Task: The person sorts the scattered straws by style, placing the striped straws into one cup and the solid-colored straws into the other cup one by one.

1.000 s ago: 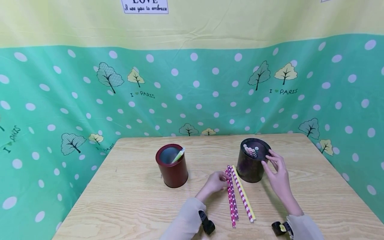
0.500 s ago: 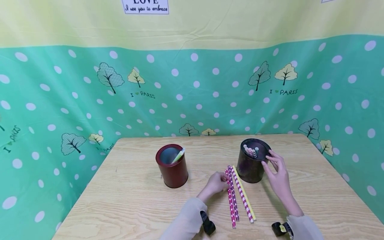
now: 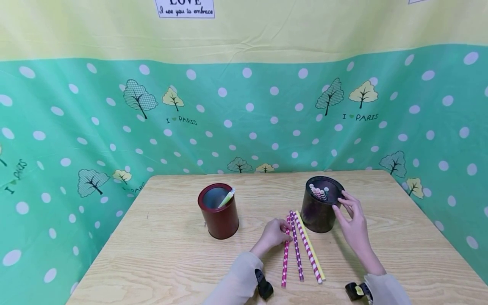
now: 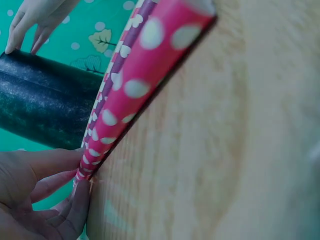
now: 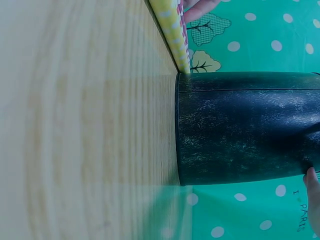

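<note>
My left hand point(image 3: 276, 231) pinches a pink paper straw with white dots point(image 4: 135, 87) near its far end, low over the wooden table. Just right of it lie a purple dotted straw point(image 3: 298, 258), a pink-and-white striped straw point(image 3: 312, 262) and a yellow straw point(image 3: 317, 262), all pointing away from me. A black can point(image 3: 318, 216) stands behind these, with several straws point(image 3: 319, 192) inside showing only their ends. My right hand point(image 3: 354, 222) holds the can's near right rim, fingertips at the edge and thumb against its outer wall.
To the left, a dark red can point(image 3: 223, 220) stands upright with a light green-and-white straw-like piece point(image 3: 227, 198) leaning inside. The wooden table point(image 3: 167, 250) ends at a green dotted curtain point(image 3: 267, 127). Each wrist wears a black strapped camera.
The pink dotted straw's near end has swung left, away from the purple straw, as my left hand's fingers work on it. My right hand and both cans have stayed put.
</note>
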The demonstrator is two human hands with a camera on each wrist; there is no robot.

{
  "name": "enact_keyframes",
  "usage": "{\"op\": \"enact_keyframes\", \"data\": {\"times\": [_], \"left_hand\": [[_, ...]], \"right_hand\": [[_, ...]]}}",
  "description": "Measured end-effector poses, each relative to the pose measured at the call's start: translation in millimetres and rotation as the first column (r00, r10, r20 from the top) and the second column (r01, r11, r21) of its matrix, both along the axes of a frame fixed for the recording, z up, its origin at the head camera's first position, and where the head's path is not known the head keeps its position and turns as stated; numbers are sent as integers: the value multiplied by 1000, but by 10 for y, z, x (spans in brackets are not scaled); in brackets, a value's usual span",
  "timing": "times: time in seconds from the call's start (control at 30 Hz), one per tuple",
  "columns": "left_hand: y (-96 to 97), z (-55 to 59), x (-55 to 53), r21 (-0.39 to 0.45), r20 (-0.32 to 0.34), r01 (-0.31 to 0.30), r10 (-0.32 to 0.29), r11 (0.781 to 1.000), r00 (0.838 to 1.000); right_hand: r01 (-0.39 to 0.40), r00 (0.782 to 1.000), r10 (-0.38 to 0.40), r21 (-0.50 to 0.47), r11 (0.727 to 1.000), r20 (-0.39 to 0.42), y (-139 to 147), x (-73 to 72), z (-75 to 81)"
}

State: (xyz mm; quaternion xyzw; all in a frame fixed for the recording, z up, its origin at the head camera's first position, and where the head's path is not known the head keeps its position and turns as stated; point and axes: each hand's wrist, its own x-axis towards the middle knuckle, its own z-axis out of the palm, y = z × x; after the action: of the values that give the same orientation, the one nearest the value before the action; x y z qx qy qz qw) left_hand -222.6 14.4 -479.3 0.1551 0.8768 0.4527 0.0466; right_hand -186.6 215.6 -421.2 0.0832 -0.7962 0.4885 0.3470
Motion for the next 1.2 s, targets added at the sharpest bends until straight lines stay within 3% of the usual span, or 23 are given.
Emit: {"op": "enact_keyframes", "data": {"times": [0.17, 0.43, 0.57, 0.8, 1.0, 1.03, 1.2], "left_hand": [[1, -1, 3, 9, -10, -5, 5, 1000, 1000], [15, -6, -20, 12, -2, -23, 23, 1000, 1000], [22, 9, -14, 2, -13, -34, 34, 999, 999], [26, 32, -10, 89, 94, -75, 67, 993, 993], [-15, 15, -46, 215, 191, -87, 45, 973, 980], [-30, -40, -73, 246, 172, -68, 25, 967, 985], [-82, -60, -100, 282, 207, -70, 11, 957, 978]], "right_hand": [[4, 1000, -4, -1, 1000, 11, 18, -16, -25], [-7, 1000, 7, -10, 1000, 17, 154, -157, -244], [-14, 1000, 14, -4, 1000, -7, 165, -170, -273], [-27, 999, 27, -16, 999, -20, 153, -161, -254], [-35, 999, 34, -34, 999, -28, 146, -161, -262], [-34, 999, 34, -30, 999, -31, 147, -163, -267], [-49, 997, 46, -42, 998, -61, 153, -178, -302]]}}
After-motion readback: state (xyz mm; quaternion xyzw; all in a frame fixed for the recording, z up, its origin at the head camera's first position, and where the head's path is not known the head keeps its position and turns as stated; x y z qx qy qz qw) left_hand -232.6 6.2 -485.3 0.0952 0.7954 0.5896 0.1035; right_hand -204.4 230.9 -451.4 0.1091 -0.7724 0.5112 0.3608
